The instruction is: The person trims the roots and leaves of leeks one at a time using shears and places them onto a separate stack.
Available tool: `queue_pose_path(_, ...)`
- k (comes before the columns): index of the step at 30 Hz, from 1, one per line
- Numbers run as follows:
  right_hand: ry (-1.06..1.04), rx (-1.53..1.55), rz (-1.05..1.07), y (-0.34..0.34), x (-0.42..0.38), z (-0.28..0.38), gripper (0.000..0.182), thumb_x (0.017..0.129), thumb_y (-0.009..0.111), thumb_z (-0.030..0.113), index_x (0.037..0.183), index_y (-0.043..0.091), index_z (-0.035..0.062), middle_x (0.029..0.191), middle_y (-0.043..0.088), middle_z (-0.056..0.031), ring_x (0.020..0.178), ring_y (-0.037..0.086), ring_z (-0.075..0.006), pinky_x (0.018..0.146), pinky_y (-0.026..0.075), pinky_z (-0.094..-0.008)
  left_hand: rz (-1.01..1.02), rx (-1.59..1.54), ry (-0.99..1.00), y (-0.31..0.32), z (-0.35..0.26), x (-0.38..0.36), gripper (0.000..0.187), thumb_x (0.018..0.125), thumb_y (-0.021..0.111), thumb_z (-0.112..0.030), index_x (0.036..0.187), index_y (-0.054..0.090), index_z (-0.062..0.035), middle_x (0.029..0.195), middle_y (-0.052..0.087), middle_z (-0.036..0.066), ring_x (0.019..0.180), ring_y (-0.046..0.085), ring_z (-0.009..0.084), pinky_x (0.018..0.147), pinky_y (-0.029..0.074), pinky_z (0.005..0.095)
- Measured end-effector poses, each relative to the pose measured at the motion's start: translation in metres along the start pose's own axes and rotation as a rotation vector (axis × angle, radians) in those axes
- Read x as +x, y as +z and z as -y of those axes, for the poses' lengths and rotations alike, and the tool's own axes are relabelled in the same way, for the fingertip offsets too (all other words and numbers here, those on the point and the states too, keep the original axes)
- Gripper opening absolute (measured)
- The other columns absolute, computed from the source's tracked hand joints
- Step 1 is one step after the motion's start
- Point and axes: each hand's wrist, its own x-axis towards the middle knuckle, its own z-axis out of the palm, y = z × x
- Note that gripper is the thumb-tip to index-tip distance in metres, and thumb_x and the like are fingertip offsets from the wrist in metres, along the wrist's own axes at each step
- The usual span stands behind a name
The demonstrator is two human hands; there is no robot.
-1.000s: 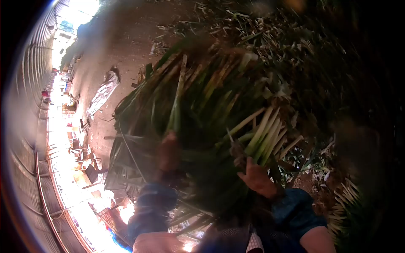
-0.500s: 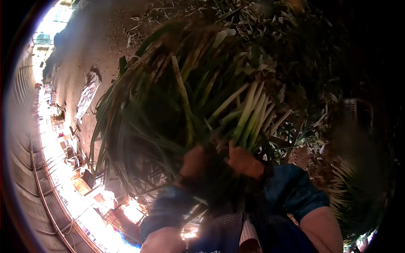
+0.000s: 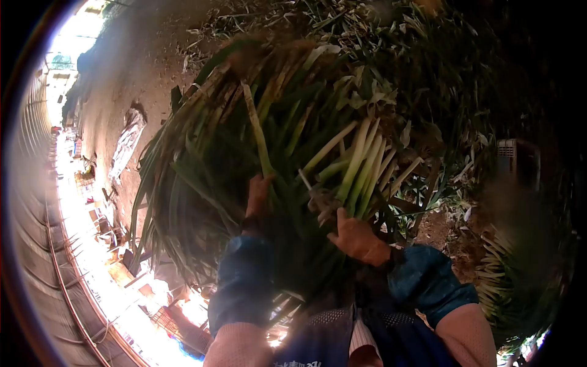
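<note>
A heap of long green onions (image 3: 358, 162) lies before me, pale stalks showing at the right and dark leaves spreading left. My left hand (image 3: 259, 194) is over the leaves, its fingers closed at the lower end of a single pale-green onion stalk (image 3: 257, 128). To the right, my right hand (image 3: 359, 237) is at the foot of several white stalks, with thumb and forefinger apart; its other fingers are mostly hidden. A blurred greyish tangle (image 3: 323, 202) sits just above that hand.
Loose leaves and trimmings (image 3: 391, 37) litter the ground beyond the heap. Another pile of green onions (image 3: 495, 275) lies at right, below a crate (image 3: 507, 153). A crumpled whitish sheet (image 3: 127, 144) is on the dirt floor at left.
My left hand has moved up and left to the single stalk, whose upper end has shifted slightly left. My right hand has shifted slightly right and down.
</note>
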Motion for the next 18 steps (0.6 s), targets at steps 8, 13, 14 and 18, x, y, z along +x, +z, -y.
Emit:
queue_pose_path(8,-0.134,0.038,-0.033,0.014,0.028,0.026,0.062,0.078,0.059,0.027,0.117,0.030,-0.0121,0.068,0.059,-0.0244,0.065,0.060,-0.0401,0.057,0.049,-0.0444,0.159,-0.944,-0.769,0.016,-0.001,-0.028,0.030,0.077,0.053,-0.008,0.106,0.050,0.0002,0.090,0.055,0.014,0.073,0.056,0.0233,0.059,0.046,0.0319)
queue_pose_path(13,-0.130,-0.041,-0.021,0.000,0.030,0.040,0.062,0.077,0.059,0.026,0.116,0.030,-0.0132,0.069,0.059,-0.0251,0.065,0.060,-0.0404,0.059,0.050,-0.0455,-0.107,-1.524,-1.210,-0.045,-0.097,0.042,0.027,0.081,0.048,-0.010,0.106,0.049,0.0007,0.087,0.054,0.011,0.073,0.055,0.0195,0.057,0.045,0.0295)
queue_pose_path(14,-0.134,-0.052,-0.029,-0.001,0.026,0.041,0.062,0.077,0.059,0.025,0.115,0.030,-0.0136,0.068,0.059,-0.0250,0.065,0.060,-0.0403,0.059,0.050,-0.0457,-0.110,-1.442,-1.198,-0.047,-0.100,0.043,0.027,0.081,0.048,-0.010,0.106,0.048,0.0006,0.086,0.054,0.011,0.073,0.055,0.0198,0.058,0.045,0.0294)
queue_pose_path(18,-0.112,-0.065,-0.041,-0.005,0.050,0.046,0.063,0.077,0.059,0.025,0.114,0.029,-0.0154,0.069,0.059,-0.0241,0.066,0.061,-0.0389,0.058,0.050,-0.0453,0.002,-1.659,-1.140,-0.035,-0.094,0.019,0.032,0.081,0.049,-0.009,0.111,0.048,0.0017,0.092,0.056,0.011,0.077,0.056,0.0188,0.066,0.047,0.0292)
